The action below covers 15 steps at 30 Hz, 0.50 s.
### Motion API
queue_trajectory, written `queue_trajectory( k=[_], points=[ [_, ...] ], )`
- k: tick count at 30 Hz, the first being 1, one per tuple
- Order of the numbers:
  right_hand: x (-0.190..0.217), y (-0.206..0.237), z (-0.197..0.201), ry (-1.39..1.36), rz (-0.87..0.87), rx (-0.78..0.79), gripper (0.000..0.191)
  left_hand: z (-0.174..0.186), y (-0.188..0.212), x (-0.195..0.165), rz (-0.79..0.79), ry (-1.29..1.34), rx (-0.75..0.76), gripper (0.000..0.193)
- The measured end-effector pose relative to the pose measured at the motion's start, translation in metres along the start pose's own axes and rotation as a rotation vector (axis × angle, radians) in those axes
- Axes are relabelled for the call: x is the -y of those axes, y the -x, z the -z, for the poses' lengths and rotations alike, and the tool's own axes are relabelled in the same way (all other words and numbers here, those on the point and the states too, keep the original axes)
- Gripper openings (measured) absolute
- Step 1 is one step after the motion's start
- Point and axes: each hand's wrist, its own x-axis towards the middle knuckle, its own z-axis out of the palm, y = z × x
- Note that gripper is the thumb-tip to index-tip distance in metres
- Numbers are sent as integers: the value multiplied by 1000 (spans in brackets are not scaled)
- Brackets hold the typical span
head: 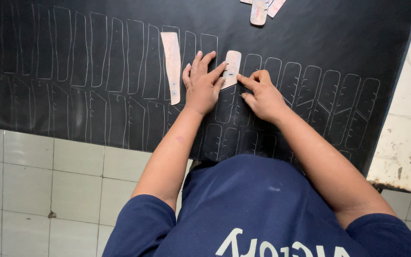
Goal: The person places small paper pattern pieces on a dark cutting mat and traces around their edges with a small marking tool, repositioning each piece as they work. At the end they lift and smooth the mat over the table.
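A large black sheet (pixel 120 28) covers the table, marked with rows of white traced outlines. My left hand (pixel 201 84) lies flat on it, fingers spread, fingertips pressing the left edge of a small pale rounded template (pixel 232 66). My right hand (pixel 260 95) sits just right of that template, its index finger touching the template's lower right edge; I cannot tell whether it holds a marking tool. A longer pale tapered template (pixel 172 64) lies loose on the sheet just left of my left hand.
More pale templates (pixel 261 9) lie at the sheet's far edge. A worn white table edge (pixel 405 138) shows at the right. White tiled floor (pixel 48 176) lies below on the left. My dark blue shirt (pixel 253 209) fills the bottom.
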Motion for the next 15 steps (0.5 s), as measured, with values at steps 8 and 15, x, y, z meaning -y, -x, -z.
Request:
queue_trajectory(
  k=[8, 15],
  points=[
    [-10, -8, -1, -103, 82, -30, 48, -1, -1, -12, -90, -244, 186, 24],
    [24, -32, 31, -17, 302, -381, 20, -57, 25, -58, 80, -391, 188, 62]
  ],
)
